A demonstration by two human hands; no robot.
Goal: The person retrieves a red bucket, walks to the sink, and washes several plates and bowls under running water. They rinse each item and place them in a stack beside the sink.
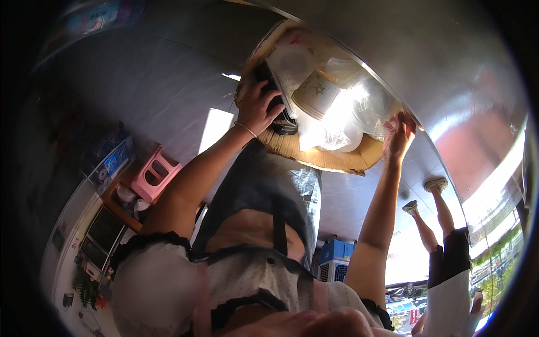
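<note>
A cardboard box (pixel 286 147) with ragged cut edges holds plastic and paper containers. My left hand (pixel 260 107) reaches in at its left side, fingers spread over black plastic containers (pixel 284 126); whether it grips them is unclear. Beside it lies a stack of paper cups or bowls (pixel 316 94) with a star print. Clear plastic lids or bowls (pixel 372 99) fill the right part, near some clear plastic wrapping (pixel 337 137). My right hand (pixel 398 130) is at the box's right edge, its fingers bent; glare and the hand's own angle hide what it touches.
A metal surface (pixel 454 84) borders the box on the right. On the floor at left stands a pink plastic stool (pixel 156 173). A blue box (pixel 337 251) is behind at lower centre. Another person (pixel 450 269) stands at the lower right.
</note>
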